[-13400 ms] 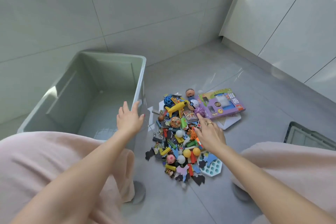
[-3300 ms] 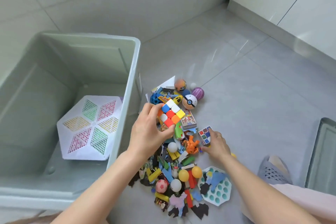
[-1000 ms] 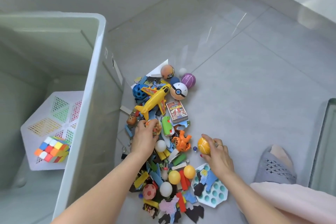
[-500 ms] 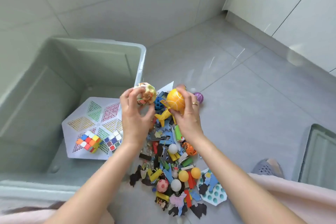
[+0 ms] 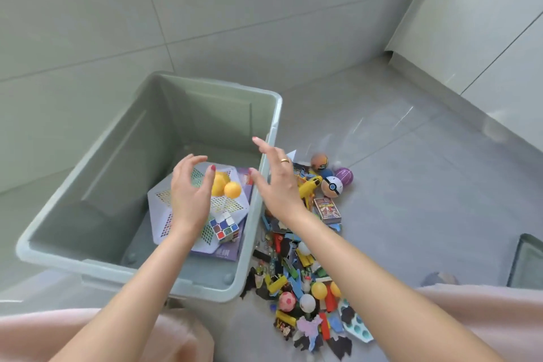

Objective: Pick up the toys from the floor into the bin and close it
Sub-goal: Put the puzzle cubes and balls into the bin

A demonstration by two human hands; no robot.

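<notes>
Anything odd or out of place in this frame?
Nothing damaged. Most toys remain scattered on the floor beside the bin; the white lattice board lies tilted inside it.

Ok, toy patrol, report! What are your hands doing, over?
Left hand, right hand open over the grey-green plastic bin. Two orange balls inside. Colourful toy pile on floor. Nothing in the way.

Gold ring (image 5: 284, 160), red nails, pink trousers (image 5: 484, 311)
</notes>
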